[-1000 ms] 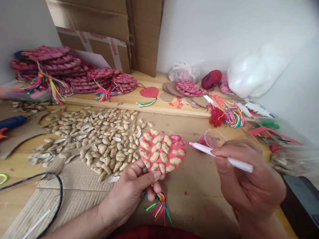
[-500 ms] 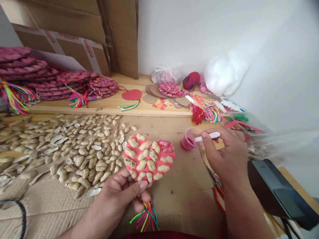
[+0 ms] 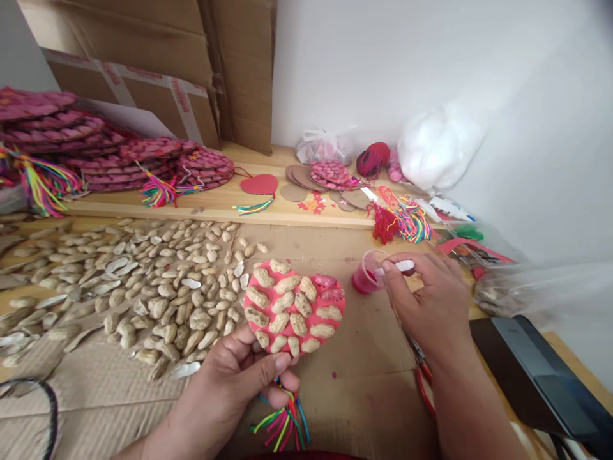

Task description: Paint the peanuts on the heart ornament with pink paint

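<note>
My left hand (image 3: 244,377) grips a red heart-shaped piece (image 3: 272,297) by its lower point, thumb on the front. Whole peanuts cover its face in rows; two peanuts (image 3: 328,287) at the upper right are coated pink. Multicoloured tassel cords (image 3: 282,425) hang beneath the fingers. Between thumb and fingers, my right hand (image 3: 426,300) pinches a white-handled stick (image 3: 405,266). Its far end reaches into a small clear cup (image 3: 376,259) of magenta paint (image 3: 366,281), so its tip cannot be made out. The cup stands on the cardboard, right of the heart.
Peanuts and shells (image 3: 167,294) spread across the left. Stacked pink peanut hearts (image 3: 158,163) stand on the wooden ledge, near a plain red heart (image 3: 258,184) and tassels (image 3: 412,217). Red-handled pliers (image 3: 424,383) and a dark phone-like device (image 3: 541,377) lie at right.
The white-handled stick has tipped slightly in my right hand, its tip end still at the cup. The whole view has shifted a little; my left hand keeps the heart in the same grip.
</note>
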### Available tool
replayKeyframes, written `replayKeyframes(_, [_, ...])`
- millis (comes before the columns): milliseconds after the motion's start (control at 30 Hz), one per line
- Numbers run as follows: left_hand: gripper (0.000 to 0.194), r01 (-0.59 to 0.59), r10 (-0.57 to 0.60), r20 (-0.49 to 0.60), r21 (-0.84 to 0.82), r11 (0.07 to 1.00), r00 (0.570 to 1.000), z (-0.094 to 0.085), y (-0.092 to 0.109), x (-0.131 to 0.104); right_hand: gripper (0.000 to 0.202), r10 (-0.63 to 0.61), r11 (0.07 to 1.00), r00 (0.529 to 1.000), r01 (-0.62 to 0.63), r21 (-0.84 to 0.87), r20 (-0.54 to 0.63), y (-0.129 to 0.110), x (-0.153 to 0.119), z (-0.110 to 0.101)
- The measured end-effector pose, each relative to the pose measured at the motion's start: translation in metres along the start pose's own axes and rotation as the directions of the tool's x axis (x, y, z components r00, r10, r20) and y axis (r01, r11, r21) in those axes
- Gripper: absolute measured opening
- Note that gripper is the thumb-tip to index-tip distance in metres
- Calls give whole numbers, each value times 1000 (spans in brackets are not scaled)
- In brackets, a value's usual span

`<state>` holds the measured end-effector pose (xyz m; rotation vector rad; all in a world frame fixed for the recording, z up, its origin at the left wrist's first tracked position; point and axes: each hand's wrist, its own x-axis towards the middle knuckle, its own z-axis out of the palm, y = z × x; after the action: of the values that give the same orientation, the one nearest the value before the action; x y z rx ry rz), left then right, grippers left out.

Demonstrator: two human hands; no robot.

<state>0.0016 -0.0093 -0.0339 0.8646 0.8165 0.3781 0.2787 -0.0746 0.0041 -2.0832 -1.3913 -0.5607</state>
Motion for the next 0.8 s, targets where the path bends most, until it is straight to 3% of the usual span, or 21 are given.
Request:
replayKeyframes(567, [24,-2,2,16,-35,999,1000,3,3,1,15,-31,999,999,31,-12,11,0,0,-2])
replayKeyframes(800, [21,6,-2,38,-108,994,999,2,3,0,9,9,996,970,13,89,-244,-4,-2,-18])
